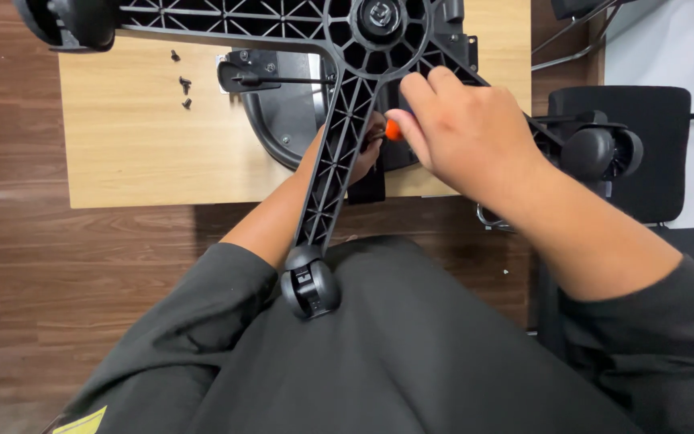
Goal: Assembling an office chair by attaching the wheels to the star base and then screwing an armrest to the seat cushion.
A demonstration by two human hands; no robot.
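3 screws (184,83), 2 hands (463,128), 3 casters (310,287).

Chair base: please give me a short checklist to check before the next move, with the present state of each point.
1. Chair base lies upside down over the wooden board: ok.
2. Right hand grips the orange-handled tool: ok.
3. Left hand is placed well under the base: cannot tell, an arm of the base hides it.
4. Tool tip sits on a screw: cannot tell, hidden.
5. Loose screws lie on the board within reach: ok.
6. Near wheel clear of the lap: not ok, it rests against the dark clothing.
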